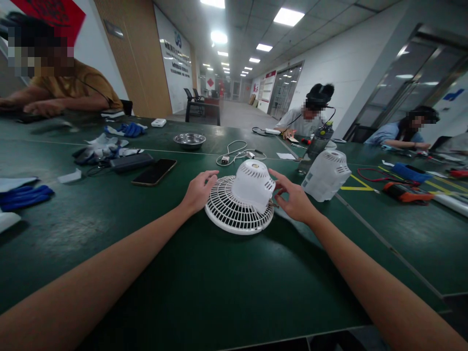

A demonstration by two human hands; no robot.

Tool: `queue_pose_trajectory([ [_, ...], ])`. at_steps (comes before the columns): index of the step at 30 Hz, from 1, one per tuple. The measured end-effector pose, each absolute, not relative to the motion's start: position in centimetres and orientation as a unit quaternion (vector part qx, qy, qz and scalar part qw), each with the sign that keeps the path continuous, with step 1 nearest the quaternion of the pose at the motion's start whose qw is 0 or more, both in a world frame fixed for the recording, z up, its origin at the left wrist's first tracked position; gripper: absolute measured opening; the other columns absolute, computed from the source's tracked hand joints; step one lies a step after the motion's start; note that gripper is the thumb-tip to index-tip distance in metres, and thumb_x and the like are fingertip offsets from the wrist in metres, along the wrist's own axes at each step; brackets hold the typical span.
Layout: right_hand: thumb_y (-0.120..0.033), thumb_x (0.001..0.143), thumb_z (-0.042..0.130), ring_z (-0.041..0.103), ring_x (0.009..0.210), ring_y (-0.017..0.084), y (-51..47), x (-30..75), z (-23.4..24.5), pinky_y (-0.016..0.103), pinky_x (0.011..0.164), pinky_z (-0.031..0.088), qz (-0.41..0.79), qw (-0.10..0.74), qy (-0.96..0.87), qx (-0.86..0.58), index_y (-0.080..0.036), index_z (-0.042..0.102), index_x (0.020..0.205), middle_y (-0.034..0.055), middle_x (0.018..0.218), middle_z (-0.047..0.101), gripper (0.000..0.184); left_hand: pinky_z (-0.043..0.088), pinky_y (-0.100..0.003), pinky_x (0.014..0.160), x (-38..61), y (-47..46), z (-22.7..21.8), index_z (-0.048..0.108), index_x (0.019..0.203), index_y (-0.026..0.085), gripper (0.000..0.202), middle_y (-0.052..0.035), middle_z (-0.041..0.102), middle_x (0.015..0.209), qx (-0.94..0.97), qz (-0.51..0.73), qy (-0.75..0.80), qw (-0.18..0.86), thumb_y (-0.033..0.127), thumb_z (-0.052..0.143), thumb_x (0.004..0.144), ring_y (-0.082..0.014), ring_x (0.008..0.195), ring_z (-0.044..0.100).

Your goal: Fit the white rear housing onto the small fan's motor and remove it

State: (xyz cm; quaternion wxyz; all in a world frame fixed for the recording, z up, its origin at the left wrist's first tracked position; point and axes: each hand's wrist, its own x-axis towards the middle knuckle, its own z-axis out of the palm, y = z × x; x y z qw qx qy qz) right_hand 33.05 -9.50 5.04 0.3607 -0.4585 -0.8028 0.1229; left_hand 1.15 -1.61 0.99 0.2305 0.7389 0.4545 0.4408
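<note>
A white fan head lies face down on the green table, its round slatted grille (234, 219) flat and its motor housing (254, 180) on top. My left hand (200, 191) is at the grille's left rim, fingers stretched and apart, holding nothing. On the other side, my right hand (292, 197) has its fingers spread and slightly bent close against the housing; whether they touch it I cannot tell. Small brownish wire ends show beside the right fingers at the housing's lower edge. Right of that hand stands a white plastic housing (326, 176), slightly tilted.
Behind the fan lie a coiled cable (241, 152) and a steel bowl (190, 141). To the left are a phone (154, 172), a dark case (132, 162) and blue gloves (27, 197). A bottle (315, 146) and an orange meter (407, 193) are to the right. Several people sit around the table.
</note>
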Motion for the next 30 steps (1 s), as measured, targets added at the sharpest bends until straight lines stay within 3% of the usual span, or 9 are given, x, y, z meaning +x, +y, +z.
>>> queue_pose_trajectory([
  [2,-0.014,0.081,0.056,0.066,0.109,0.029,-9.6,33.1,5.0,0.054,0.095,0.056,0.133,0.389,-0.797,-0.444,-0.037,0.033,0.159,0.0056,0.124,0.069,0.084,0.046,-0.044,0.105,1.0,-1.1,0.7,0.065,0.133,0.016,0.057,-0.0124,0.068,0.135,0.72,0.413,0.488,0.271,0.053,0.035,0.103,-0.0287,0.122,0.063],
  [5,-0.029,0.086,0.065,0.063,0.119,0.034,-10.2,32.2,5.0,0.056,0.099,0.054,0.162,0.39,-0.799,-0.428,-0.038,0.026,0.161,0.0074,0.135,0.064,0.085,0.047,-0.041,0.102,0.9,-0.7,0.5,0.068,0.128,0.017,0.056,-0.0103,0.072,0.128,0.722,0.385,0.495,0.292,0.055,0.035,0.102,-0.0282,0.118,0.066],
  [8,-0.045,0.076,0.082,0.061,0.123,0.04,-10.6,30.8,4.8,0.063,0.103,0.051,0.155,0.359,-0.797,-0.459,-0.037,0.019,0.163,0.0115,0.152,0.052,0.108,0.047,-0.041,0.101,1.0,-0.5,0.3,0.07,0.123,0.019,0.052,-0.009,0.074,0.123,0.727,0.385,0.496,0.278,0.053,0.036,0.102,-0.0278,0.115,0.068],
  [10,-0.047,0.067,0.089,0.06,0.123,0.042,-10.8,30.2,4.7,0.066,0.103,0.05,0.149,0.36,-0.785,-0.483,-0.036,0.02,0.163,0.0129,0.157,0.046,0.119,0.047,-0.041,0.101,1.0,-0.5,0.1,0.071,0.121,0.02,0.051,-0.009,0.075,0.122,0.723,0.397,0.489,0.283,0.053,0.038,0.101,-0.0279,0.114,0.068],
  [14,-0.042,0.064,0.092,0.063,0.119,0.039,-10.8,29.7,4.5,0.068,0.104,0.048,0.196,0.424,-0.731,-0.497,-0.034,0.03,0.159,0.0116,0.143,0.059,0.113,0.052,-0.041,0.093,0.7,-0.8,0.2,0.07,0.12,0.017,0.052,-0.0104,0.076,0.117,0.693,0.467,0.414,0.361,0.056,0.043,0.1,-0.0283,0.107,0.07],
  [18,-0.035,0.059,0.093,0.066,0.114,0.034,-10.6,29.6,4.4,0.06,0.105,0.051,0.314,0.544,-0.619,-0.47,-0.03,0.04,0.151,0.0093,0.132,0.067,0.106,0.055,-0.04,0.089,0.5,-1.3,0.6,0.07,0.12,0.015,0.055,-0.0121,0.076,0.114,0.657,0.566,0.333,0.369,0.057,0.038,0.102,-0.0267,0.104,0.07],
  [21,-0.043,0.069,0.084,0.071,0.101,0.031,-10.4,29.1,4.1,0.053,0.096,0.057,0.42,0.587,-0.523,-0.453,-0.027,0.054,0.137,0.0055,0.114,0.074,0.076,0.055,-0.039,0.089,0.9,-1.5,0.8,0.07,0.12,0.017,0.053,-0.0116,0.074,0.119,0.661,0.589,0.315,0.341,0.058,0.042,0.101,-0.0266,0.108,0.068],
  [24,-0.058,0.083,0.064,0.072,0.1,0.031,-10.5,28.3,3.6,0.05,0.088,0.06,0.523,0.551,-0.495,-0.422,-0.025,0.063,0.122,0.0056,0.107,0.077,0.051,0.055,-0.041,0.093,1.6,-1.6,0.8,0.071,0.12,0.018,0.047,-0.0113,0.074,0.121,0.675,0.552,0.302,0.386,0.056,0.064,0.092,-0.028,0.111,0.068],
  [30,-0.065,0.093,0.039,0.072,0.106,0.03,-10.7,27.8,3.1,0.05,0.086,0.06,0.572,0.449,-0.545,-0.417,-0.025,0.067,0.12,0.007,0.104,0.078,0.056,0.06,-0.048,0.092,2.7,-2.2,0.7,0.073,0.106,0.013,0.036,-0.0126,0.078,0.104,0.543,0.526,0.313,0.574,0.042,0.076,0.084,-0.0271,0.097,0.075],
])
